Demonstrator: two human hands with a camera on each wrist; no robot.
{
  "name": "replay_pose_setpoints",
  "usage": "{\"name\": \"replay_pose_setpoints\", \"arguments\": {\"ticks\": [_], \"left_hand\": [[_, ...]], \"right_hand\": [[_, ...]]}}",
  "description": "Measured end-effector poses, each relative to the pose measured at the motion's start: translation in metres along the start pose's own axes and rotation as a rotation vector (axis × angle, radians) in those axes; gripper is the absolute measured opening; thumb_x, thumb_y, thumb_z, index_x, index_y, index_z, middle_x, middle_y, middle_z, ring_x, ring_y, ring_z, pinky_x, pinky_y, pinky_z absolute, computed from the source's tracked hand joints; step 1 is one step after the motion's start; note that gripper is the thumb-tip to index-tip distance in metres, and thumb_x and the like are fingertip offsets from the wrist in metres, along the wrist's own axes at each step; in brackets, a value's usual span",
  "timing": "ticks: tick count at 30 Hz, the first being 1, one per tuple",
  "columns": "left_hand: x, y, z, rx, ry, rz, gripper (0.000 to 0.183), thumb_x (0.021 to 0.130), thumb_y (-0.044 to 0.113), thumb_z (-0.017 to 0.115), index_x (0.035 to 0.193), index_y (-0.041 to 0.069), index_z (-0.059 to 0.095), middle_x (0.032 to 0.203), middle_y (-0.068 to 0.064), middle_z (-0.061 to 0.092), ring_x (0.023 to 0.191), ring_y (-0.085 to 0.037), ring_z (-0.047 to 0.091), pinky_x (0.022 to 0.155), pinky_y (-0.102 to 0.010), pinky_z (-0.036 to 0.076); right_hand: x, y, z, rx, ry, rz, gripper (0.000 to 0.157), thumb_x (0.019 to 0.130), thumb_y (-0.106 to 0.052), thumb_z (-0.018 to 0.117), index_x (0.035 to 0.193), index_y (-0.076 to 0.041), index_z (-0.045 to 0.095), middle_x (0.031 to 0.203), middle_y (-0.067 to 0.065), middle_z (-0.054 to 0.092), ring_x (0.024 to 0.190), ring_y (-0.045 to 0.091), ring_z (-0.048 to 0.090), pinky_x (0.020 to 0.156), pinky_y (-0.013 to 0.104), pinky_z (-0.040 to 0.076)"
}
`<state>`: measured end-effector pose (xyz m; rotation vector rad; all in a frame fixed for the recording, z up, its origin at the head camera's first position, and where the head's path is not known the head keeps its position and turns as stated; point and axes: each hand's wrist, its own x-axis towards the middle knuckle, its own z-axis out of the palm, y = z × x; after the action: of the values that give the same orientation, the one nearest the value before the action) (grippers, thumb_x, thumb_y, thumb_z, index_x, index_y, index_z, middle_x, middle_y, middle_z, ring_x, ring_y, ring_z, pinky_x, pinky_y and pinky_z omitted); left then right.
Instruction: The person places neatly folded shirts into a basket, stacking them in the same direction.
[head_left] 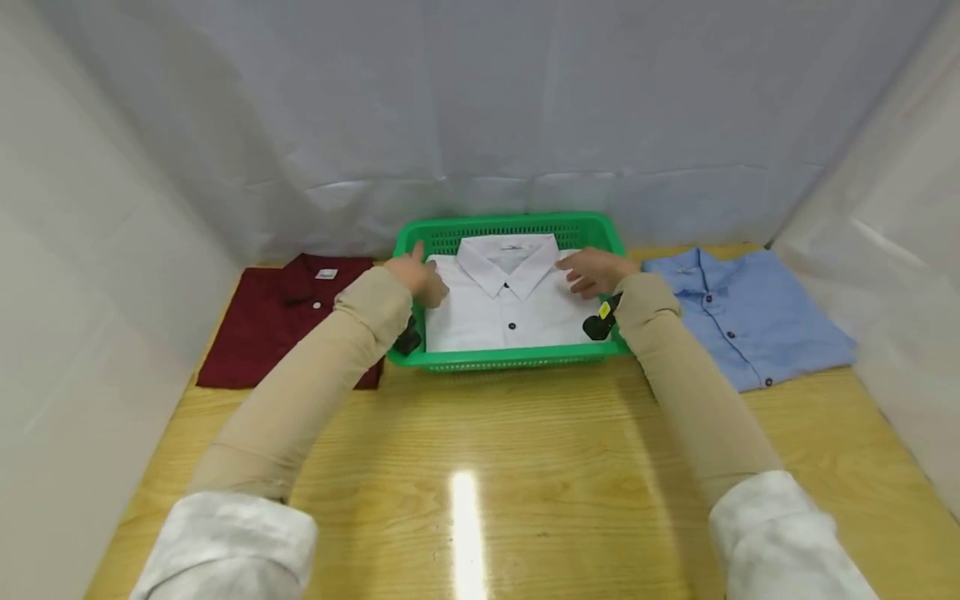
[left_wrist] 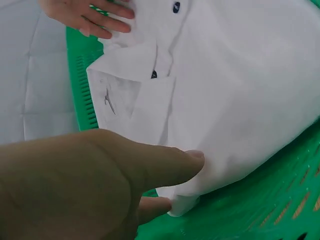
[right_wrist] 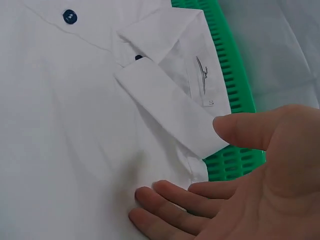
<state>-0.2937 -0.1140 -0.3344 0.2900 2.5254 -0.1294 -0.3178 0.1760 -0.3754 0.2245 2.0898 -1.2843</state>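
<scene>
A folded white shirt (head_left: 476, 321) with dark buttons lies collar-up inside a green plastic basket (head_left: 510, 359). My left hand (head_left: 420, 279) is at the shirt's left shoulder. In the left wrist view its thumb extends over the white cloth, with a fingertip beside the shoulder corner; the other fingers are hidden. On the opposite side, my right hand (head_left: 597, 271) is held over the shirt near the collar. Its fingers are spread and loosely extended in the right wrist view, the thumb overlapping the collar's edge, and nothing is in its grasp.
A folded dark red shirt (head_left: 255, 333) lies left of the basket on the wooden table (head_left: 487, 442). To the right lies a folded light blue shirt (head_left: 772, 312). Pale sheeting (head_left: 487, 100) hangs behind the table and along both sides.
</scene>
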Motion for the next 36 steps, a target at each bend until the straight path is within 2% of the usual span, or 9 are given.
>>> {"name": "replay_pose_setpoints", "arguments": {"ticks": [3,7,10,15,19,23,29,32,36], "left_hand": [[-0.004,-0.001,0.0,-0.11,0.024,-0.04,0.067,0.102,0.032,0.034,0.157,-0.001,0.015,0.164,-0.021,-0.006,0.15,-0.038,0.005,0.119,-0.045,0.017],[-0.002,-0.003,0.0,-0.169,0.022,-0.042,0.075,0.101,0.037,0.039,0.157,-0.001,0.008,0.164,-0.02,0.001,0.15,-0.035,0.004,0.119,-0.045,0.019],[0.0,-0.003,-0.001,-0.046,-0.002,0.001,0.068,0.099,0.033,0.04,0.157,0.004,0.02,0.163,-0.023,0.008,0.149,-0.038,0.008,0.117,-0.048,0.022],[0.005,-0.003,-0.003,0.143,-0.048,0.065,0.059,0.097,0.028,0.042,0.153,0.009,0.037,0.16,-0.026,0.015,0.147,-0.043,0.009,0.116,-0.052,0.023],[0.01,-0.003,-0.006,0.158,-0.076,0.084,0.059,0.099,0.033,0.042,0.153,0.009,0.038,0.161,-0.022,0.019,0.148,-0.041,0.009,0.117,-0.054,0.017],[0.016,0.002,-0.007,0.152,-0.109,0.164,0.059,0.104,0.038,0.037,0.154,0.007,0.035,0.16,-0.016,0.027,0.148,-0.036,0.017,0.119,-0.053,0.008],[0.016,0.011,-0.007,0.041,-0.181,0.252,0.061,0.106,0.04,0.039,0.155,0.006,0.031,0.162,-0.013,0.024,0.149,-0.031,0.018,0.119,-0.045,0.017],[0.01,0.017,-0.004,0.025,-0.198,0.287,0.059,0.105,0.041,0.04,0.155,0.009,0.033,0.161,-0.012,0.025,0.149,-0.029,0.019,0.119,-0.045,0.019],[0.002,0.022,0.002,0.06,-0.213,0.328,0.057,0.106,0.04,0.04,0.153,0.01,0.037,0.159,-0.011,0.03,0.147,-0.029,0.023,0.117,-0.045,0.022]], "right_hand": [[-0.001,-0.003,0.002,-0.081,0.037,-0.019,0.061,0.107,-0.025,0.044,0.156,0.001,0.02,0.157,0.024,0.026,0.137,0.039,0.037,0.109,0.046,0.037],[-0.002,-0.006,0.001,-0.204,0.095,-0.144,0.054,0.107,-0.022,0.041,0.152,0.005,0.028,0.156,0.024,0.028,0.137,0.039,0.037,0.11,0.049,0.036],[-0.003,-0.004,-0.003,-0.227,0.105,-0.184,0.057,0.107,-0.023,0.041,0.153,0.007,0.024,0.159,0.025,0.021,0.144,0.04,0.026,0.113,0.05,0.03],[-0.001,0.002,-0.006,-0.217,0.027,-0.111,0.067,0.107,-0.027,0.041,0.156,0.005,0.007,0.163,0.024,0.006,0.148,0.042,0.011,0.118,0.05,0.019],[-0.001,0.004,-0.006,-0.263,-0.017,-0.082,0.072,0.107,-0.031,0.041,0.157,0.001,0.001,0.164,0.022,-0.002,0.149,0.041,0.002,0.119,0.052,0.014],[-0.002,0.003,-0.006,-0.308,-0.019,-0.095,0.071,0.107,-0.032,0.041,0.157,0.001,0.003,0.164,0.022,-0.003,0.15,0.041,0.001,0.119,0.052,0.014],[-0.014,0.0,-0.008,-0.398,-0.013,-0.161,0.063,0.107,-0.032,0.041,0.154,0.006,0.022,0.161,0.027,0.011,0.147,0.044,0.012,0.117,0.053,0.019],[-0.02,-0.003,-0.008,-0.506,-0.057,-0.166,0.063,0.106,-0.033,0.04,0.154,0.004,0.024,0.161,0.026,0.014,0.147,0.044,0.014,0.117,0.053,0.02],[-0.028,-0.007,-0.006,-0.767,-0.183,-0.144,0.065,0.107,-0.037,0.037,0.156,0.001,0.02,0.162,0.025,0.012,0.148,0.044,0.012,0.117,0.053,0.018]]}}
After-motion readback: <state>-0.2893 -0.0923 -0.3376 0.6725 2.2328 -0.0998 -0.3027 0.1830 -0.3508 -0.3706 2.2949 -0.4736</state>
